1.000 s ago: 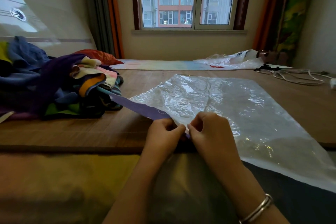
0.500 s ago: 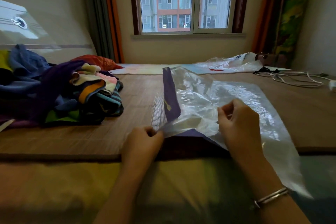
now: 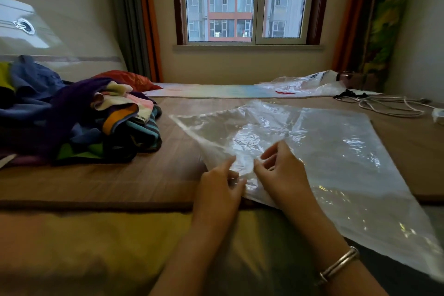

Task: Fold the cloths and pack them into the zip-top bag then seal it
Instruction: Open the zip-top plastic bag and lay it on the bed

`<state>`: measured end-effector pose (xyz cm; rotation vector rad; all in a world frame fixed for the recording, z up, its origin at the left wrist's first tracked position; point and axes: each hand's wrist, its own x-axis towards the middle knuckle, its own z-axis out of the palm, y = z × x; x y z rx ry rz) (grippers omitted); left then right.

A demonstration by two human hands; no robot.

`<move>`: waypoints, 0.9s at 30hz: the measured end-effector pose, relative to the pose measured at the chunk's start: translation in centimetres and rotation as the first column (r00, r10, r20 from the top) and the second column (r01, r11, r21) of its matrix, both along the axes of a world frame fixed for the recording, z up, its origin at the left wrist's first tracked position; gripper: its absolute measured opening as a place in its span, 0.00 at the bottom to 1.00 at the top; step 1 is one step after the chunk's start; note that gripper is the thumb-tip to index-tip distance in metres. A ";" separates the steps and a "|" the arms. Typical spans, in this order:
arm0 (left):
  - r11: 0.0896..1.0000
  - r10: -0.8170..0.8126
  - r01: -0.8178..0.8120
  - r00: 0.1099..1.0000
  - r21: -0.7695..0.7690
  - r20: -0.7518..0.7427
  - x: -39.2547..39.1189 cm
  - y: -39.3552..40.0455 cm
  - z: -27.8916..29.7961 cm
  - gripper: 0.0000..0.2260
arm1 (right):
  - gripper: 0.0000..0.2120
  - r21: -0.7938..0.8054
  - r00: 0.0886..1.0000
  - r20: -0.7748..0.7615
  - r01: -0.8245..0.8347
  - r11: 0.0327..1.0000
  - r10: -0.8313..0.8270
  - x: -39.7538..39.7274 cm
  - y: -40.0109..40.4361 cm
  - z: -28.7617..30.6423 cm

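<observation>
on the mat, both hands (image 3: 249,178) pinching clear bag (image 3: 336,151), near corner blurred

Two hands (image 3: 252,175); one zip-top bag (image 3: 336,151); one cloth pile (image 3: 79,122); one bracelet (image 3: 340,263).

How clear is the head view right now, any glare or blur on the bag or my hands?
Head view: window backlight puts bright glare patches on the zip-top bag; left hand and right hand slightly motion-blurred at its near corner; cloth pile dim but readable; wide-angle bending at the edges.
</observation>
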<state>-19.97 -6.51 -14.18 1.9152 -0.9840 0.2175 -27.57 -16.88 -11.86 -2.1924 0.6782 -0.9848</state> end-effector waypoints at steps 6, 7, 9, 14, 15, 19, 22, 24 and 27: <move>0.988 -0.011 0.031 0.991 0.149 -0.136 1.6 0.0 0.1 0.41 | 0.13 -0.211 0.882 -0.468 -0.063 0.975 -0.045 -2.0 0.7 -0.3; 0.985 -0.011 0.036 0.989 0.170 -0.145 1.9 -0.1 0.0 0.41 | 0.11 -0.230 0.884 -0.462 -0.043 0.972 -0.070 -2.5 0.6 -0.2; 0.979 -0.003 0.034 0.988 0.200 -0.152 2.3 -0.1 -0.1 0.41 | 0.12 -0.234 0.913 -0.400 -0.013 0.972 -0.084 -3.3 0.2 0.1; 0.972 -0.009 0.054 0.981 0.230 -0.192 3.7 0.0 -0.4 0.41 | 0.15 -0.276 0.981 -0.167 0.048 0.960 -0.097 -3.0 -0.7 1.2; 0.974 -0.007 0.058 0.974 0.221 -0.226 4.3 0.0 -0.6 0.42 | 0.15 -0.268 0.991 -0.089 0.070 0.961 -0.097 -2.9 -1.2 2.0; 0.945 0.192 -0.115 0.952 0.307 -0.237 6.9 0.7 -0.1 0.42 | 0.13 -0.188 0.997 0.062 0.047 0.981 -0.036 -2.8 -2.6 5.9; 0.903 0.292 -0.266 0.956 0.336 -0.028 7.2 1.1 0.5 0.33 | 0.12 -0.048 0.997 -0.025 -0.073 0.996 0.072 -1.7 -2.6 7.5; 0.985 0.129 -0.121 0.990 0.123 -0.062 5.6 0.5 1.2 0.26 | 0.13 0.061 0.990 -0.041 -0.129 0.990 0.131 -0.8 -2.2 7.8; 0.965 -0.251 0.222 0.937 -0.143 -0.243 2.0 -1.2 3.0 0.16 | 0.13 0.064 0.978 -0.095 -0.177 0.982 0.183 -0.2 -1.4 7.5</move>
